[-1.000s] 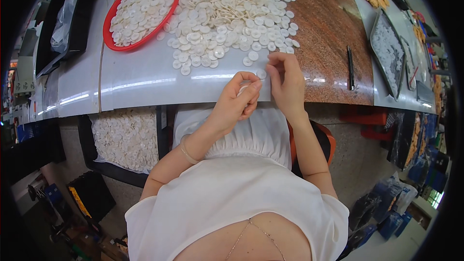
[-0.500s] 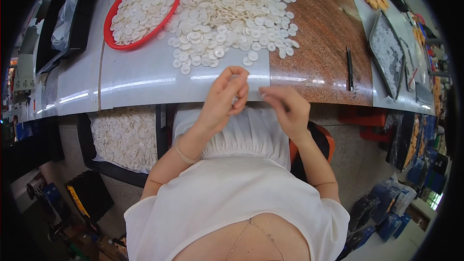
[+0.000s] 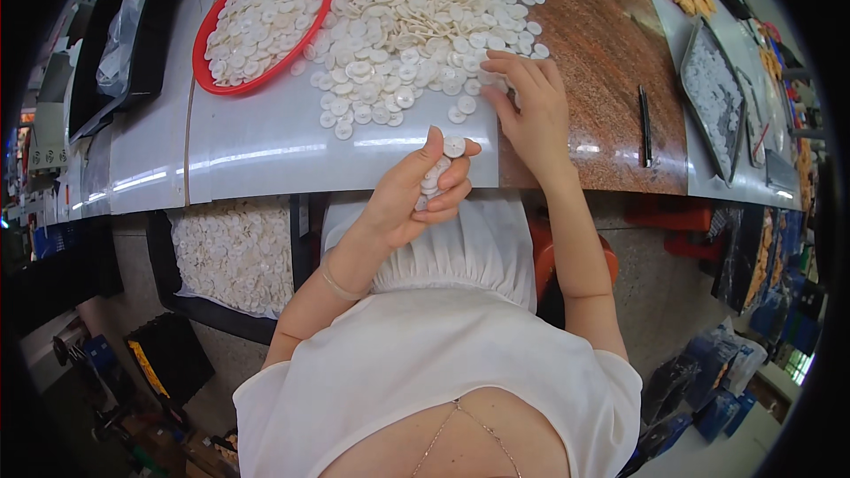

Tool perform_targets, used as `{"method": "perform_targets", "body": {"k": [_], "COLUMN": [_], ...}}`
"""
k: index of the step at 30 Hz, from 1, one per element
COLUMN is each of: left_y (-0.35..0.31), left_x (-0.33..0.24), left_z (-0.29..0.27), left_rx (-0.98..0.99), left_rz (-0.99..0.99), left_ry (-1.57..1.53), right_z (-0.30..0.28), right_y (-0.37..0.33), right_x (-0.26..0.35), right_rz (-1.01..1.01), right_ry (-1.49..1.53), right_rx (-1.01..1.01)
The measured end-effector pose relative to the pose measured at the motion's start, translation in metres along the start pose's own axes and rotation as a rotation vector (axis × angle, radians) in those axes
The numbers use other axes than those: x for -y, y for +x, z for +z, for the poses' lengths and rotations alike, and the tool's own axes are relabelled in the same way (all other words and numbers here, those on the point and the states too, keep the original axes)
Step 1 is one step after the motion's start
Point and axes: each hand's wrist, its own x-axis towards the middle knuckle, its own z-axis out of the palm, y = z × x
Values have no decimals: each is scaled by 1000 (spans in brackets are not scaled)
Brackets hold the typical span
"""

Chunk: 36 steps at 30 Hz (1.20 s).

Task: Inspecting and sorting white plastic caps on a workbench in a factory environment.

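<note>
White round discs, like buttons or tokens, lie in a large heap at the middle of the far table. My left hand is curled near the table's front edge, shut on several white discs. One more disc shows between its thumb and forefinger. My right hand reaches to the heap's near right edge. Its thumb and fingers are apart, with their tips over the discs there; whether they touch one is hard to see.
A red round tray full of discs stands left of the heap. Below the table, a black bin holds more discs. On the brown table surface lies a black pen. Farther right is a grey tray with whitish pieces.
My right hand has moved away from beside my left hand, forward to the heap's edge. My left hand has turned and loosened, so the discs in it now show.
</note>
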Motion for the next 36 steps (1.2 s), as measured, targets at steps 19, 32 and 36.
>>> {"method": "perform_targets", "body": {"k": [19,32,36], "left_y": [-5,-159,-227], "left_x": [-6,-69,-76], "left_z": [-12,-72,-131], "left_rx": [32,-348,-838], "left_rz": [96,20,-65], "left_ry": [-48,902,1112], "right_z": [5,61,35], "right_y": [58,98,82], "right_x": [33,61,37], "right_rz": [96,-97,-25], "right_ry": [433,631,504], "right_rx": [390,384,382]}}
